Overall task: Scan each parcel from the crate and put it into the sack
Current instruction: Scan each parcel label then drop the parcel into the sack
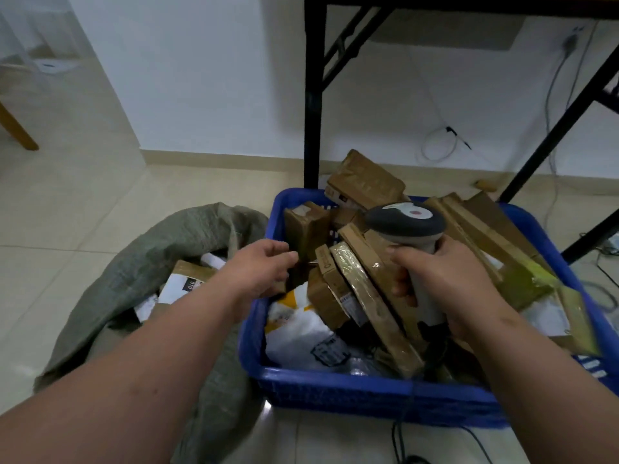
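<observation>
Scanning in progress: crate (335,390) mostly full, sack (140,262) holding a few parcels.
Right hand (445,283) grips the scanner (407,226); left hand (264,266), loosely curled and empty, reaches toward the parcels (335,289).

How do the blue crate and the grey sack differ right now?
The blue crate is rigid plastic with upright walls; the grey sack is soft woven cloth, slumped and creased on the floor. The crate is heaped with brown cardboard parcels and white mailers; the sack shows only a few. The crate sits before the right hand, the sack beside the left hand. Both stand open-topped on the tiled floor, touching.
</observation>
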### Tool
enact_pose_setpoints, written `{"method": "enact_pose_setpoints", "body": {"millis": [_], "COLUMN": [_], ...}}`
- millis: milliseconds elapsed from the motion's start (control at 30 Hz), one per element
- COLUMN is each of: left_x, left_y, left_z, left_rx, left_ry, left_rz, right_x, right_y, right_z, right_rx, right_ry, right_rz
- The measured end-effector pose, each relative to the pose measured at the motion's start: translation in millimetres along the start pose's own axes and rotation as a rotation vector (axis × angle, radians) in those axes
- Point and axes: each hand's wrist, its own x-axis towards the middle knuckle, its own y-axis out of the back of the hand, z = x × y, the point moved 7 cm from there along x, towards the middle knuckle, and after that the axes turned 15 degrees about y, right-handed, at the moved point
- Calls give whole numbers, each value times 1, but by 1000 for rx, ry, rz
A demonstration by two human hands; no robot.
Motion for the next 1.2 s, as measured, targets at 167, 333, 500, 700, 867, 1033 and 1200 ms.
{"method": "enact_pose_setpoints", "body": {"millis": [167, 333, 500, 700, 867, 1033, 1200], "left_x": [7, 11, 9, 11, 11, 13, 9], "left_y": [-49, -100, -137, -153, -160, -159, -152], "left_z": [10, -3, -1, 6, -4, -4, -5], "left_rx": [206, 354, 385, 169, -204, -272, -268], "left_ry": [-39, 91, 43, 60, 238, 248, 233], "left_rz": [44, -46, -22, -17, -154, -186, -138], "right_x": [12, 28, 32, 24, 20, 15, 11], "right_y": [19, 33, 42, 27, 22, 24, 27], "right_z": [26, 43, 57, 72, 66, 54, 41], "right_rx": [23, -68, -161, -267, -230, -74, -4], "right_ry": [-51, -56, -104, -176, -138, -103, -84], "right_rz": [68, 134, 107, -133, -146, -125, -144]}}
